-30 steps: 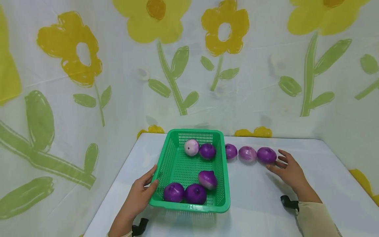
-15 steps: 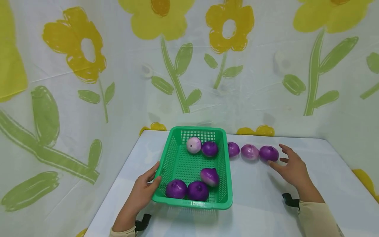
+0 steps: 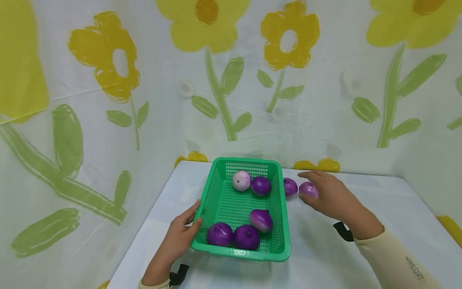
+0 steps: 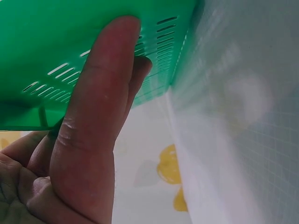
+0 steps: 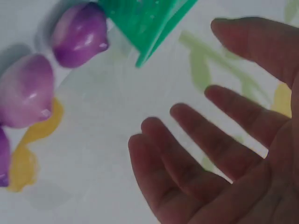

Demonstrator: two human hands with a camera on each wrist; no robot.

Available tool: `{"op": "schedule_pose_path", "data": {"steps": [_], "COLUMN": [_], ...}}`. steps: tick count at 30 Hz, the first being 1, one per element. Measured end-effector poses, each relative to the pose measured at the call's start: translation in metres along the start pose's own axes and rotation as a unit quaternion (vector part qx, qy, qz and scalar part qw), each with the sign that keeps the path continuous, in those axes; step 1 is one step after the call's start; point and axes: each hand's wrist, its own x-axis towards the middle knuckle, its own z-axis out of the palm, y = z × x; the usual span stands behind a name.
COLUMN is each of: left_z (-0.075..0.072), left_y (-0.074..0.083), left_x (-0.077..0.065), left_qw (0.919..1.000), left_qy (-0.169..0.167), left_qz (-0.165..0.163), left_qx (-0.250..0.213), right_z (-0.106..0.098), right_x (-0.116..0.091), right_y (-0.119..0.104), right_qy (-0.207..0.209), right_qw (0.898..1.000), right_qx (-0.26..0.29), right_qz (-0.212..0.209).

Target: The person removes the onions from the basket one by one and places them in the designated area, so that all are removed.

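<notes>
**Five inside, three in a row outside**

The step in hand looks like reaching for another red onion to load. The right hand (image 3: 330,196) hovers at the row on the white table (image 3: 314,257), thumb and fingers spread apart with nothing between them. The left hand (image 3: 180,235) touches the left side of the green plastic basket (image 3: 231,206), its visible thumb and finger straight and parted (steadying it, I would guess). The next move seems to call for lowering the right hand and closing it round one onion without rolling its neighbours.

In the row, the purple onion (image 3: 290,187) sits just beside the basket's right wall, then the pinkish onion (image 3: 309,189); the third onion (image 5: 3,161) shows only at the right wrist view's edge. Inside, at the far end, are the pale onion (image 3: 241,180) and the dark onion (image 3: 261,186); nearer lie the two-tone onion (image 3: 261,220), the near-left onion (image 3: 219,234) and the near-middle onion (image 3: 246,237). All look rounded and glossy (perhaps slippery).
</notes>
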Motion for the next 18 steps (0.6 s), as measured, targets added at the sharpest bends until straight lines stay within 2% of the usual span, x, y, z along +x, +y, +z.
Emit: {"op": "schedule_pose_path", "data": {"steps": [4,8,12,15,18], "left_z": [0.0,0.0,0.001,0.002,0.002], "left_y": [0.001,0.001,0.0,0.0,0.0], "left_x": [0.0,-0.001,0.0,0.0,-0.001], "left_qw": [1.0,1.0,0.9999,0.9999,0.9998], "left_qy": [0.001,0.003,0.008,0.014,0.015], "left_qz": [0.006,0.006,0.008,0.008,0.007], "left_qx": [0.0,-0.003,0.0,0.005,0.01], "right_z": [0.005,0.013,0.022,0.032,0.042], "right_x": [0.024,0.047,0.073,0.095,0.116], "right_y": [-0.025,-0.049,-0.065,-0.073,-0.076], "right_qy": [-0.05,-0.104,-0.136,-0.157,-0.18], "right_qw": [0.996,0.985,0.975,0.97,0.968], "right_qx": [0.007,0.011,0.008,0.004,-0.003], "right_qz": [-0.074,-0.138,-0.175,-0.183,-0.172]}}
